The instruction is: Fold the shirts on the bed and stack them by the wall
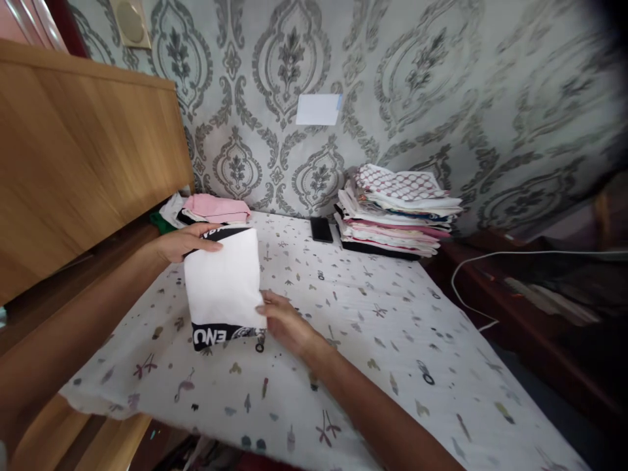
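A folded white cloth garment (223, 281) with black lettered bands along its top and bottom hangs over the printed sheet. At its upper left corner my left hand (184, 243) is closed on the black band, thumb across the front. My right hand (282, 319) grips the lower right edge, with the fingers partly behind the cloth. Just beyond my left hand lies a small pile of folded clothes (216, 208), pink on top with white, black and green pieces beside it.
A tall stack of folded clothes (397, 212) stands at the back right by the patterned wall. Beside it lies a black phone (321, 229). A wooden cabinet (88, 163) borders the left. A white cable (461, 268) hangs at the right. The printed sheet (353, 353) covers the surface.
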Available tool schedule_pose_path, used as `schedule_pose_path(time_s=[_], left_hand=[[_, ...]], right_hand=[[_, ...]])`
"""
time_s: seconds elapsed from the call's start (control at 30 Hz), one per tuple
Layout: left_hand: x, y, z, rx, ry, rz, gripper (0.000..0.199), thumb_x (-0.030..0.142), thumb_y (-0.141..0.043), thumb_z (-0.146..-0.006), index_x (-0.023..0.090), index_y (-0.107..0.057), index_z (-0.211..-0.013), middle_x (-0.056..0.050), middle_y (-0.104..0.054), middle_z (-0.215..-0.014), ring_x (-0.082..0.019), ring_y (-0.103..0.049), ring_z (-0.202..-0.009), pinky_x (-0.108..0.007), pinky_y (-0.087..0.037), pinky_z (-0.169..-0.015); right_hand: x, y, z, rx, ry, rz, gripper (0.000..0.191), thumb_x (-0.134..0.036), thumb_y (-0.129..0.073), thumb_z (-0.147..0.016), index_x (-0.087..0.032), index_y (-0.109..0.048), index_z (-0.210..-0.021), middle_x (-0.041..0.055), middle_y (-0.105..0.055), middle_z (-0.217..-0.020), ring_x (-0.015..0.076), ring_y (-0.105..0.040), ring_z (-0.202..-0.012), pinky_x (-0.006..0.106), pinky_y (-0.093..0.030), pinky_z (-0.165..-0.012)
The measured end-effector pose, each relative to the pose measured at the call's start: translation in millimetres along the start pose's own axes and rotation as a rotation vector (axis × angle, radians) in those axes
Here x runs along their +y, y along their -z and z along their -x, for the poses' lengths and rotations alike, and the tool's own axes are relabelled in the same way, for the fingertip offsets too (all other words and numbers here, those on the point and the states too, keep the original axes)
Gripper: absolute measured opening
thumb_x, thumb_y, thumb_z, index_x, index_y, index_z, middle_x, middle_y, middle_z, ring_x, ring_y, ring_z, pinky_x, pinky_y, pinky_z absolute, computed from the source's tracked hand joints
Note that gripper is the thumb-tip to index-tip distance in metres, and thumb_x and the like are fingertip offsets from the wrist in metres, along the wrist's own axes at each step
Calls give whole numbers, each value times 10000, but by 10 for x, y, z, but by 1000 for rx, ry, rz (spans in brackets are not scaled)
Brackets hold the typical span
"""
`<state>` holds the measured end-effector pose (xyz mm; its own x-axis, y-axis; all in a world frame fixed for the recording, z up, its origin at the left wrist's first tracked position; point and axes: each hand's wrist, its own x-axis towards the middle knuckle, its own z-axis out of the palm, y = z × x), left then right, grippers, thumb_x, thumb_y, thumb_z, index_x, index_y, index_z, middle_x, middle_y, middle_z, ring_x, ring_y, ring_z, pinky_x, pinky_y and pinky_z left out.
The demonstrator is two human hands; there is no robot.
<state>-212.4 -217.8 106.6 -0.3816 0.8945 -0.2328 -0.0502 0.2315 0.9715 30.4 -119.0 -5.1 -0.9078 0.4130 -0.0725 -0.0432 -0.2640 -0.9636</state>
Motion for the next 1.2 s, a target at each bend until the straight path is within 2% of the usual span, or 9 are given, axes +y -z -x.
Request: schedule_pose_path(time_s=[0.1, 0.2, 0.43, 0.53, 0.67, 0.87, 1.0, 1.1, 1.2], left_hand=[[164, -232, 15, 99, -143, 138, 539, 207, -867, -585, 181, -724, -1104, -95, -778, -962, -278, -743, -806, -344, -627, -687], [120, -570, -32, 161, -176, 304, 454, 200, -824, -653, 157, -713, -1092, -103, -782, -953, -288, -743, -874, -347, -628, -744], [-581, -1327, -231, 366, 142, 527, 144, 159, -696, -820, 188, -664, -957, -52, -739, -811, -170, -685, -617, -220, -528, -474], [-715, -1538, -311, 359, 162, 568, 188, 208, -698, -845, 231, -642, -1023, -31, -716, -844, -154, -668, -611, -210, -506, -453], [-712, -1827, -369, 333, 68, 604, 291, 205, -687, -846, 281, -614, -1117, -18, -718, -1027, -146, -702, -762, -199, -538, -538], [-856, -2142, -429, 198, 13, 599, 408, 317, -783, -754, 309, -581, -1108, -31, -717, -1122, -224, -715, -983, -284, -582, -674], [-1157, -2140, -516, 188, -15, 507, 535, 589, -802, -692, 289, -539, -1048, -68, -692, -1071, -268, -712, -973, -321, -590, -679], [-1351, -2089, -592, 167, -37, 424, 646, 712, -783, -627, 304, -513, -1049, -84, -665, -1008, -294, -713, -918, -333, -576, -621], [-1438, -2059, -649, 57, 21, 382, 700, 774, -756, -592, 344, -501, -1081, -120, -656, -1037, -320, -710, -937, -344, -567, -602]], right_hand=[[-107, 172, 38, 96, -65, -486, 470, -602, -645, -767, -201, -689, -1009, 78, -743, -1073, 255, -680, -968, 426, -541, -843], [-172, 330, 49, 199, 27, -689, 643, -757, -457, -837, -221, -686, -1107, 93, -722, -1206, 293, -647, -1142, 510, -508, -950], [-143, 707, 218, 241, 164, -736, 802, -864, -406, -798, -188, -710, -1101, 135, -703, -1256, 326, -581, -1281, 590, -433, -1061], [-192, 782, 302, 327, 318, -700, 725, -822, -491, -798, -185, -721, -1059, 121, -696, -1277, 301, -541, -1333, 542, -393, -1127], [-222, 753, 288, 480, 453, -645, 516, -667, -633, -811, -223, -720, -1060, 80, -686, -1307, 256, -539, -1341, 452, -390, -1165], [-131, 984, 146, 497, 247, -720, 336, -378, -735, -809, -167, -702, -1068, 110, -733, -1208, 273, -636, -1229, 450, -541, -1023], [-633, 1403, -2, 608, 267, -771, 214, -201, -705, -822, -142, -698, -1028, 101, -778, -1053, 245, -679, -1163, 401, -555, -1006], [-1371, 1703, -170, 619, 336, -726, 225, -140, -629, -854, -160, -680, -1072, 89, -783, -1044, 245, -693, -1136, 464, -567, -963], [-2179, 1937, -371, 635, 483, -691, 248, -126, -466, -924, -82, -662, -1071, 147, -744, -1151, 221, -695, -1114, 398, -557, -892]])
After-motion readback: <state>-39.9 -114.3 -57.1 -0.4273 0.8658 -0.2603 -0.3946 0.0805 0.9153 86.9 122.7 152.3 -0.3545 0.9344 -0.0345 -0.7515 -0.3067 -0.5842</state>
